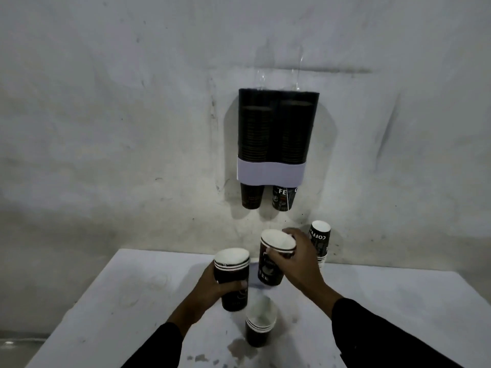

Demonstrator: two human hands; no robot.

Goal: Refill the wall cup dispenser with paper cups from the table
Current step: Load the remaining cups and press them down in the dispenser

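Both hands clasped on cup stacks below the wall dispenser.

Left hand [215, 284] wrapped round a short stack of black paper cups [233, 277], held upright above the white table [106, 301]. Right hand [297, 258] pinched the rim of a second, tilted stack [273, 258], just right of the left grip. Nearer than both grips, a blurred third stack [260, 325] on the table; beyond the right grip, a fourth stack [320, 240] against the wall. Well above both, the dispenser [276, 136], its two tubes filled with dark cups, one cup showing under each.
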